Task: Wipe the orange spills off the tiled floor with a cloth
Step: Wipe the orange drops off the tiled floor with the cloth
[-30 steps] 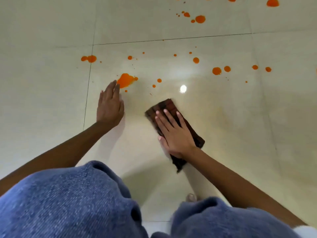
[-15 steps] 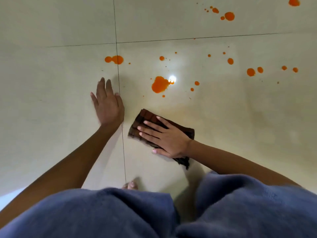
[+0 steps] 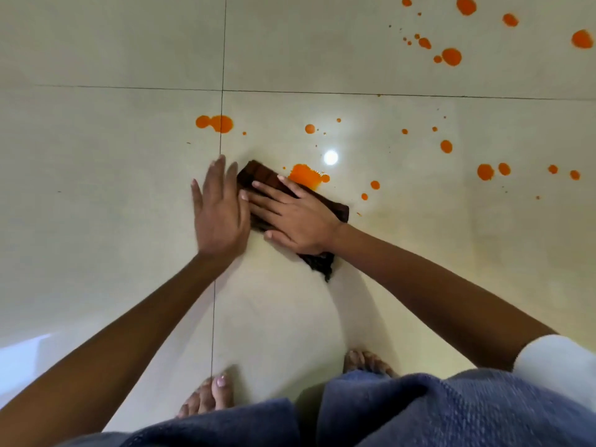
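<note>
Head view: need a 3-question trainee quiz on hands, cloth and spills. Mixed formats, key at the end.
1. True or false: the right hand presses flat on the brown cloth.
2. Fill in: the left hand, fingers straight, holds ___.
3. Pick one: the largest orange spill lies A) at the cloth's far edge, B) under the left hand, C) under the right wrist.
Key: 1 true; 2 nothing; 3 A.
</note>
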